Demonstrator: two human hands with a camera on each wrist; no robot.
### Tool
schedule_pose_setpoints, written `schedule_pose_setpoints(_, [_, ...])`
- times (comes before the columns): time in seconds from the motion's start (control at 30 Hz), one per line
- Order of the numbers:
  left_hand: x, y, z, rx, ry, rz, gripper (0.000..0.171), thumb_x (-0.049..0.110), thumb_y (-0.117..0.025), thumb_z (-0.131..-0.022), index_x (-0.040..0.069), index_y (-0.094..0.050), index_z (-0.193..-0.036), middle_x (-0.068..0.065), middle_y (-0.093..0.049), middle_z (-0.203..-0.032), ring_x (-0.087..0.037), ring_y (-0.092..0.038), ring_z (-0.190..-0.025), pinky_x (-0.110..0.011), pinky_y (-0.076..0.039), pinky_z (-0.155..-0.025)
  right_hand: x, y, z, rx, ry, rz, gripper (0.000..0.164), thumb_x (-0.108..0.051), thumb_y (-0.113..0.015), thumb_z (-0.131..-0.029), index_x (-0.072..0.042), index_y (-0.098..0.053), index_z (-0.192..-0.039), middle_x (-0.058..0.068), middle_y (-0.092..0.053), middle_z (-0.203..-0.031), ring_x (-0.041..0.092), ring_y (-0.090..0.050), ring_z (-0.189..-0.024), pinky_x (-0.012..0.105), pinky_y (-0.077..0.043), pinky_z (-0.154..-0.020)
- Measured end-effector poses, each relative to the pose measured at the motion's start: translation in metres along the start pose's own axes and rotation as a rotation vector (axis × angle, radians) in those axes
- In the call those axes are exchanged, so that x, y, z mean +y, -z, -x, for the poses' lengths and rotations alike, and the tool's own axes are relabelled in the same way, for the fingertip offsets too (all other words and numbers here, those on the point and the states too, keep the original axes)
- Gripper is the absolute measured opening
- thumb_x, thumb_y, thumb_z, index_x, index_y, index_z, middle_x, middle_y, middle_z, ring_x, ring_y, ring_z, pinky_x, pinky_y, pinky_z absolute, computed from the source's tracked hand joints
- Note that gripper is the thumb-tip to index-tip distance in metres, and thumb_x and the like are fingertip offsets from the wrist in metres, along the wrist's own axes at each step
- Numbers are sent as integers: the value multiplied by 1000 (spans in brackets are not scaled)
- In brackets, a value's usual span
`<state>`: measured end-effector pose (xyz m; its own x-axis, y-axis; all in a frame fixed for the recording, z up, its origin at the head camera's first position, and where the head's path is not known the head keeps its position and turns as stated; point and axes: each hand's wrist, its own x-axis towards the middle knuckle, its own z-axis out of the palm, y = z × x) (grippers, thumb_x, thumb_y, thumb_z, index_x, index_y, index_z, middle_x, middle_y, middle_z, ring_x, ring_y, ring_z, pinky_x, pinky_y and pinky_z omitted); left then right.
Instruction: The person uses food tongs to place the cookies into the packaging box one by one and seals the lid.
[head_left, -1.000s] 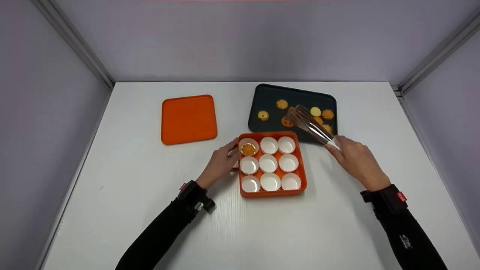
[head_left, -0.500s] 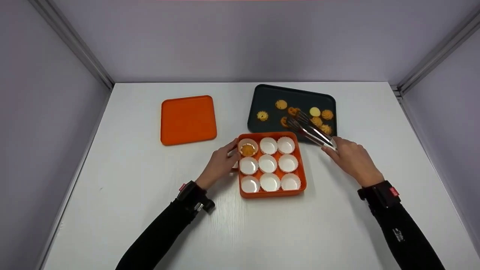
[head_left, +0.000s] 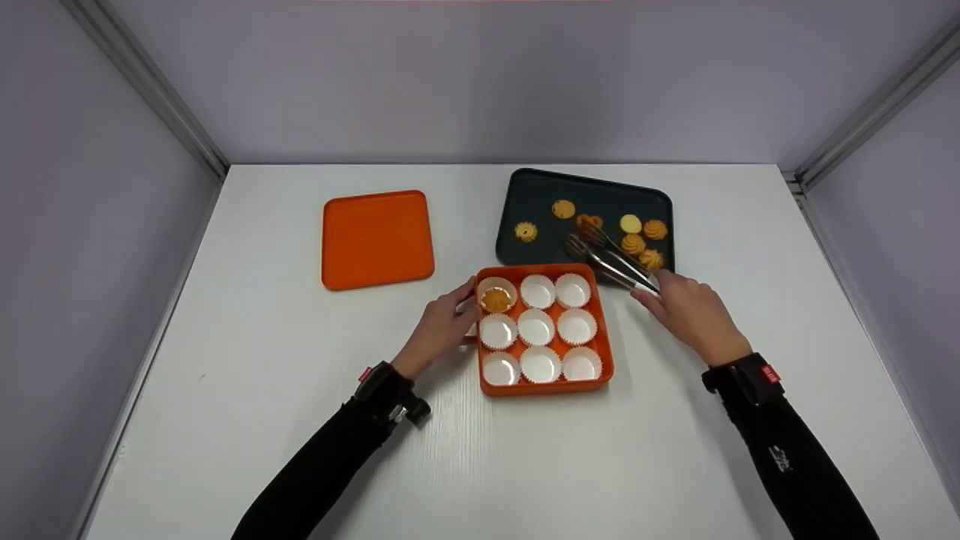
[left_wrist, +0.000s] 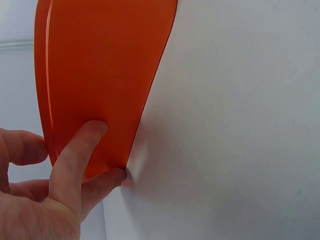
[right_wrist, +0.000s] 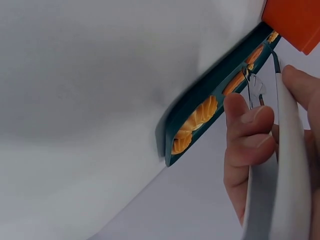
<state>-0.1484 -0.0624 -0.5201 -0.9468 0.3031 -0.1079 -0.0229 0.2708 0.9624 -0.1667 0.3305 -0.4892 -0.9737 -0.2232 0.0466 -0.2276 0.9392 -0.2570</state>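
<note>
My left hand (head_left: 444, 324) touches the left wall of an orange box (head_left: 606, 352) with its fingertips. In the left wrist view, extended fingers (left_wrist: 72, 157) press on the smooth orange side. Rows of white paper cups (head_left: 535, 328) fill the box, and a golden cookie (head_left: 496, 301) sits in the far left cup. My right hand (head_left: 694, 311) grips tongs (head_left: 619, 270) by the white handles. Their forked ends stand apart over the dark tray (head_left: 536, 187). One end is beside a pretzel-shaped cookie (head_left: 589, 222); another pretzel cookie is hidden around the other end.
Several cookies lie on the dark tray, among them a pale round one (head_left: 631, 224), swirled ones (head_left: 655, 229) and a flower-shaped one (head_left: 526, 232). An orange square lid or tray (head_left: 377, 240) lies at the back left of the white table (head_left: 262, 390).
My right hand has moved left and slightly toward the box with the tongs, whose ends now show lower on the tray. The left hand and the box have stayed put.
</note>
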Motion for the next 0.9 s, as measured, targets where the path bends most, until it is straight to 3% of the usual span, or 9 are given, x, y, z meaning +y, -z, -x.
schedule_pose_setpoints(0.2, [0,0,0,-15,17,56,60,14,-50,-107,6,-29,-162,-18,-44,-159,-29,-61,-128,-38,-63,-80,0,-1,-3,-4,-5,12,40,-34,-69,-101,5,-61,-106,17,-62,-79,33,-60,-67,50,-54,-63])
schedule_pose_setpoints(0.57, [0,1,-1,-6,25,40,60,15,-50,-106,7,-30,-162,-18,-44,-158,-27,-64,-122,-37,-64,-78,10,0,0,38,24,32,39,-33,-69,-101,5,-65,-111,21,-69,-89,34,-63,-71,52,-56,-65])
schedule_pose_setpoints(0.77, [0,0,-3,-1,39,38,59,14,-50,-107,8,-30,-162,-18,-45,-158,-27,-65,-121,-36,-64,-77,11,1,-3,26,19,33,39,-35,-69,-101,4,-64,-109,15,-65,-82,30,-57,-67,45,-51,-61])
schedule_pose_setpoints(0.9, [-1,-1,-1,-8,26,56,59,14,-49,-107,6,-29,-162,-18,-44,-158,-29,-64,-123,-37,-64,-78,11,0,-5,25,28,44,40,-34,-68,-101,5,-63,-111,16,-65,-83,32,-60,-69,48,-54,-63])
